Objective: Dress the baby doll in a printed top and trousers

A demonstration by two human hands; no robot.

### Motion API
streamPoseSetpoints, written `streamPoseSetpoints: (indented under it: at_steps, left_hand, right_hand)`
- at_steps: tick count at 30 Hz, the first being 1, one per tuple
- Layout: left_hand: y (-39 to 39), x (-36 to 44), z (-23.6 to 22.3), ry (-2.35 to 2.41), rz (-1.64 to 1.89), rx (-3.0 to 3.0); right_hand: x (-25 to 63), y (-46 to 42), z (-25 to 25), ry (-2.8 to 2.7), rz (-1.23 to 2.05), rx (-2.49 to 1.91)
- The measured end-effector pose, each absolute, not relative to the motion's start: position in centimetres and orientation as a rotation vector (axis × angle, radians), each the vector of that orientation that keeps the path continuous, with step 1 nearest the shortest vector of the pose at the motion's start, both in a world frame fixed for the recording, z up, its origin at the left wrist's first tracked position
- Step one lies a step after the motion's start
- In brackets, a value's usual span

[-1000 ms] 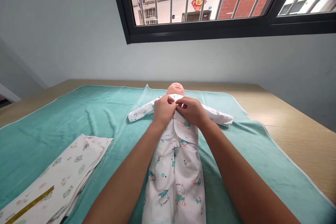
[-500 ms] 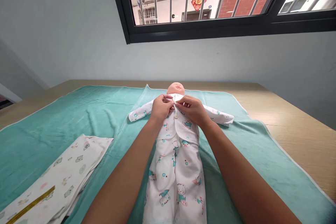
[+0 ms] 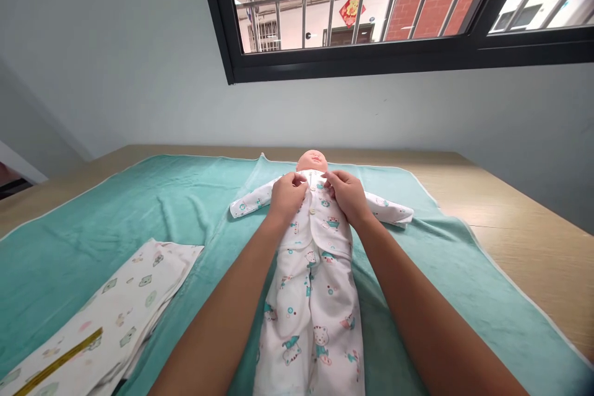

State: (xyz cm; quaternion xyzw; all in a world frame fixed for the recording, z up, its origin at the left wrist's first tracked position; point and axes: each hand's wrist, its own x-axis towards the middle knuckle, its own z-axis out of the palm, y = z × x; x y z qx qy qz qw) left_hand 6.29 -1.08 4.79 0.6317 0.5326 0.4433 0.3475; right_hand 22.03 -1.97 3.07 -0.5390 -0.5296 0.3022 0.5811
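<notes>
A baby doll lies on its back on a teal towel, dressed in a white printed jacket and matching trousers. My left hand pinches the jacket's left front edge near the collar. My right hand pinches the right front edge, just under the doll's chin. Both hands are closed on the fabric at the top of the button row. The doll's sleeves spread out to either side.
A folded white printed cloth with a yellow strip lies at the near left on the towel. The towel covers a wooden table set against a grey wall. A barred window is above.
Both hands have moved up the jacket front from the chest button to the collar, and have drawn slightly apart. The view has shifted slightly.
</notes>
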Motion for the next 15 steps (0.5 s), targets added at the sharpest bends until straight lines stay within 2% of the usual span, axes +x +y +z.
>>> streamPoseSetpoints:
  at_steps: [9,15]
  left_hand:
    - [3.0,8.3,6.1,1.446,1.104,1.825]
    - [3.3,8.6,5.0,1.500,1.121,1.846]
  right_hand:
    - [21.6,-0.5,4.8,-1.491,0.359,-1.602]
    - [20.4,2.4,6.0,-1.569,0.336,-1.715]
